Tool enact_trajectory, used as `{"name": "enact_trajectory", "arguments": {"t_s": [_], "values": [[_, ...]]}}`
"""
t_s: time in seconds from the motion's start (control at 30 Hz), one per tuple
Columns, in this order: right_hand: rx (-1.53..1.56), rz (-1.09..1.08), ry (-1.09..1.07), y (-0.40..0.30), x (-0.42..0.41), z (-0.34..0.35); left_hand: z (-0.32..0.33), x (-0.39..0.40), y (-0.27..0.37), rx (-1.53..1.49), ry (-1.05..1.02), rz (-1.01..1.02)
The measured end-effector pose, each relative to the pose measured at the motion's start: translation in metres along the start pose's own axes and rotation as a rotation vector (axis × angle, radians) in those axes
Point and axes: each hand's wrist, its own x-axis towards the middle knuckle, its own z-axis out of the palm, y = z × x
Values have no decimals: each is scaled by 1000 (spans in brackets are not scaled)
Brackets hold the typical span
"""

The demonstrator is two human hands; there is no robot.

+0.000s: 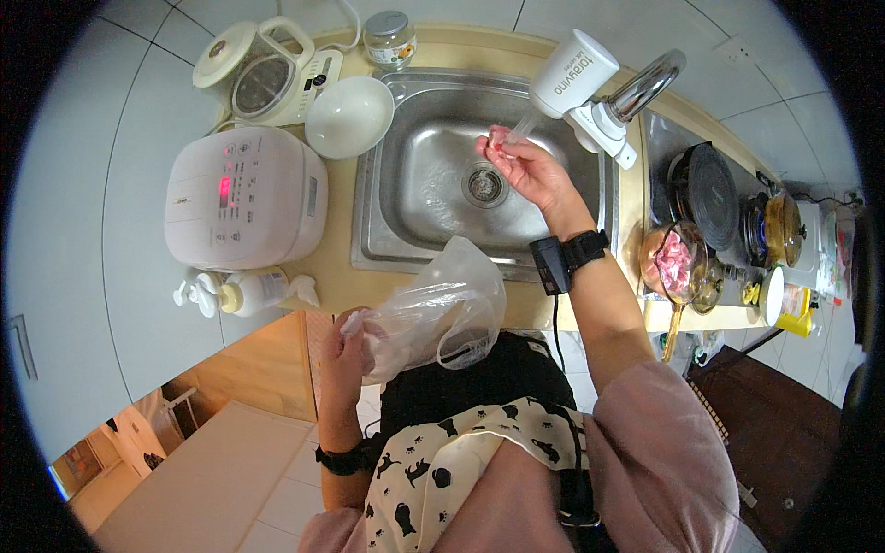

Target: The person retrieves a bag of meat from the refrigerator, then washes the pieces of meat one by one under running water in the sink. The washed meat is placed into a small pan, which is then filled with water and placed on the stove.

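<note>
My left hand (346, 352) grips a thin translucent plastic bag (442, 297) by its gathered side, in front of the counter's edge. The bag's upper end rests over the sink's near rim, and one loop handle hangs down. Above the stainless steel sink (422, 186), my right hand (529, 173) is raised with its fingers curled, in a thin stream of water (525, 128). Its fingertips look wet and reddish; whether a small piece lies between them cannot be made out. The water comes from a white faucet-mounted filter (574, 76) on a chrome tap (646, 86).
Left of the sink are a white bowl (349, 117), a rice cooker (242, 200), a glass kettle (256, 69) and pump bottles (256, 290). A lidded jar (390, 45) stands behind. At right, a glass pot (650, 259) holds raw meat (674, 263), near a dark pan (705, 197).
</note>
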Motion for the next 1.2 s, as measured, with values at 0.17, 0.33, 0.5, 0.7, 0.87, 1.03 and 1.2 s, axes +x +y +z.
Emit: {"name": "enact_trajectory", "arguments": {"t_s": [0.17,0.33,0.5,0.7,0.87,1.03,1.2], "values": [[-17,54,6,-4,10,-17,0,-2,-3,-24,-21,6],[39,88,-109,-6,17,-16,0,0,-2,-33,-44,12],[6,-8,-40,-8,7,5,-2,-1,-4,-9,-45,25],[-617,-101,68,-11,-7,10,-3,2,-7,15,-75,102],[-2049,-92,118,-3,-15,-3,13,3,-1,212,-39,195],[-2161,-108,220,6,-52,-14,26,3,9,132,-20,25],[-1871,-548,384,-28,-131,-17,35,4,14,317,-141,196]]}}
